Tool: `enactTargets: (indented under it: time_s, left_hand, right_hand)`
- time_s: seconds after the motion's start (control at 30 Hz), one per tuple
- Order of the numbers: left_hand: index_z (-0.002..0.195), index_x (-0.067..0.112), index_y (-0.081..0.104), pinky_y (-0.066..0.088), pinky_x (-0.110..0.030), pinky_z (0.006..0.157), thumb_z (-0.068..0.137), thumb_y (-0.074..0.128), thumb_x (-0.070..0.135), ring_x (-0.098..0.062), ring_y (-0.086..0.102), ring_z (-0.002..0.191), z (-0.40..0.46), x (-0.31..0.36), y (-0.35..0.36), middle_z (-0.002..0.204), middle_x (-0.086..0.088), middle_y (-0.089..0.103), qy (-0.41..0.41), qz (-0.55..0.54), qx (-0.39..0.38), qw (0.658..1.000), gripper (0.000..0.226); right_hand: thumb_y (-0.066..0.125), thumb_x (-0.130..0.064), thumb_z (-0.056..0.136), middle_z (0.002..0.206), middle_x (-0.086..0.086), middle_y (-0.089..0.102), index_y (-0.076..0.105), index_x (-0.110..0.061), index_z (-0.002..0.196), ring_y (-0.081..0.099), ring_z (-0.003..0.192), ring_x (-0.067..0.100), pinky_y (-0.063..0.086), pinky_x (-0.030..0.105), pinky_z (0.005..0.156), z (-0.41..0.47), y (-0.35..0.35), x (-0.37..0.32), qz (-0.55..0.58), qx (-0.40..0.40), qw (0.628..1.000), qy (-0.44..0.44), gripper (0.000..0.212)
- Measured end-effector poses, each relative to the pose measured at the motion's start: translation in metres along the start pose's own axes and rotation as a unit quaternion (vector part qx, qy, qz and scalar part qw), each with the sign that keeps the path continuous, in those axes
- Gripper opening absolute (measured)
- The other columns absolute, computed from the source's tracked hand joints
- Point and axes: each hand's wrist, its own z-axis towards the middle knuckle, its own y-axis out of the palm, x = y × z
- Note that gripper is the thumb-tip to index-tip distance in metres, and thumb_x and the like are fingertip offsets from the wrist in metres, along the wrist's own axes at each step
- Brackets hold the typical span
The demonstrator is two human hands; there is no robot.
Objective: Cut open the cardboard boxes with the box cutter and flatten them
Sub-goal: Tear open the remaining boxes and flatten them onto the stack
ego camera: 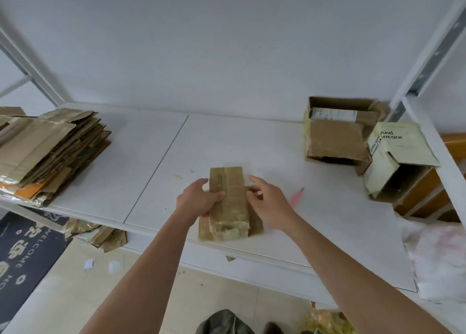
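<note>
A small taped brown cardboard box (229,205) lies flattened on the white shelf (156,162) near its front edge. My left hand (199,197) grips its left side, thumb on top. My right hand (267,202) hovers at the box's right edge with loosely bent fingers, fingertips touching or nearly touching it. A pink box cutter (297,196) lies on the shelf just right of my right hand, partly hidden behind it.
A stack of flattened cardboard (48,149) fills the shelf's left end. At the right stand an open brown box (338,132) and a pale yellow skincare box (396,157). A white plastic bag (438,258) sits front right. Cardboard scraps (100,235) and a dark mat (22,258) lie below.
</note>
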Motion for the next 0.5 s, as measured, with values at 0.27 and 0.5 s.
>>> enactTargets:
  time_s: [0.27, 0.5]
  left_hand:
    - [0.066, 0.011, 0.068, 0.058, -0.030, 0.066, 0.084, 0.073, 0.036, -0.018, 0.069, 0.052, 0.003, -0.009, 0.017, 0.056, 0.002, 0.070, -0.028, -0.073, 0.043, 0.996, 0.031]
    - [0.060, 0.011, 0.063, 0.056, -0.029, 0.063, 0.086, 0.072, 0.030, -0.019, 0.069, 0.051, 0.008, -0.011, 0.016, 0.058, -0.006, 0.070, -0.040, -0.067, 0.037, 0.996, 0.033]
  right_hand:
    - [0.063, -0.020, 0.096, 0.143, 0.003, 0.054, 0.042, -0.015, 0.149, 0.051, 0.131, 0.014, 0.034, 0.008, 0.097, 0.016, 0.009, -0.004, -0.032, -0.025, 0.999, -0.029, 0.057]
    - [0.072, -0.040, 0.087, 0.111, 0.010, 0.067, 0.048, -0.004, 0.138, 0.065, 0.101, 0.025, 0.048, 0.029, 0.080, 0.022, 0.021, -0.021, -0.179, -0.004, 0.984, -0.020, 0.067]
